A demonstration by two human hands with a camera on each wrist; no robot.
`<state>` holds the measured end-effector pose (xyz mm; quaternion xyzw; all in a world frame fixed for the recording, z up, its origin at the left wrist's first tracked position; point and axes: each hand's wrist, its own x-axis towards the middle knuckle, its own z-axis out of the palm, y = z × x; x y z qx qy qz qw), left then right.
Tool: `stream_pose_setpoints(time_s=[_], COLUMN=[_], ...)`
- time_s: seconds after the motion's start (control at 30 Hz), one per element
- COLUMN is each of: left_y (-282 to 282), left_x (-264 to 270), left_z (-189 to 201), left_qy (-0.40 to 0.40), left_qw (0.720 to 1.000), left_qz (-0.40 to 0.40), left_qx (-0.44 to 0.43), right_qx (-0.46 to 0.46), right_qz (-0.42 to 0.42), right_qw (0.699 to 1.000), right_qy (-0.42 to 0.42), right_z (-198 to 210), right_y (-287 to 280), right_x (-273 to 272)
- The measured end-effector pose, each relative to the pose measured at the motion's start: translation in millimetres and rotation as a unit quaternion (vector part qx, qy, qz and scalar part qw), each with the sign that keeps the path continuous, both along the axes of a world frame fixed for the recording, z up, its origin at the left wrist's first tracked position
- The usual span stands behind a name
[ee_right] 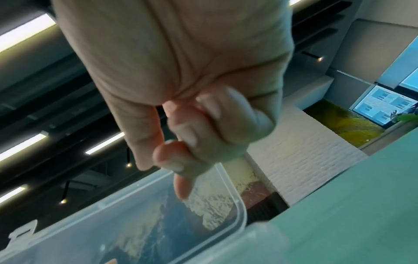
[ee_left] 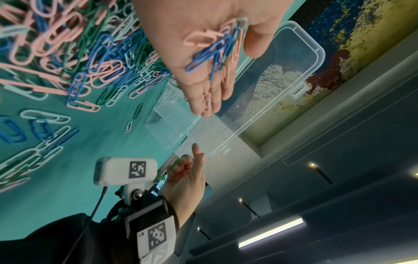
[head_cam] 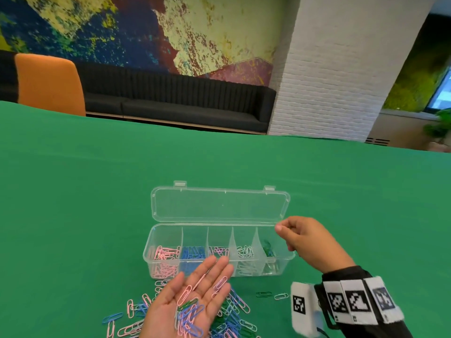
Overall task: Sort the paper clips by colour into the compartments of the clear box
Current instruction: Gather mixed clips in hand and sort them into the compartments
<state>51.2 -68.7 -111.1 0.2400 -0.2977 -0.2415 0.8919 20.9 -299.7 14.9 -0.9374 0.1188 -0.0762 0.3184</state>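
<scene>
left hand lying spread, palm up, lower centre, cradling mixed paper clips; more clips heaped beneath. right hand hovering curled at clear box right end, contents of pinch unclear. clips likely light, springy, tangle-prone; best pinched singly at loop.

A lounge or office common room is shown: a long black sofa is set against a colourful painted wall, with an orange chair and a white brick pillar nearby.
</scene>
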Motion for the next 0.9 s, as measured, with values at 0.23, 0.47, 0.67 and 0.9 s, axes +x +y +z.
stream_pose_setpoints(time_s=[0.23, 0.47, 0.67, 0.9], left_y=[2.1, 1.4, 0.4, -0.9], left_x=[1.5, 3.3, 7.1, 7.6], left_z=[2.5, 0.9, -0.1, -1.3], left_qy=[-0.007, -0.008, 0.011, 0.004], left_qw=[1.0, 1.0, 0.999, 0.997], left_qz=[-0.006, -0.008, -0.038, -0.048], left_qx=[-0.012, -0.02, -0.028, -0.058], right_qx=[-0.03, -0.037, -0.107, -0.249], right_qz=[0.002, 0.009, -0.007, 0.083], right_qw=[0.999, 0.999, 0.994, 0.93], right_qy=[-0.036, -0.011, 0.025, 0.258], right_z=[26.8, 33.8, 11.5, 13.0], right_y=[3.5, -1.3, -9.6, -4.8], right_x=[-15.2, -21.8, -6.7, 36.6])
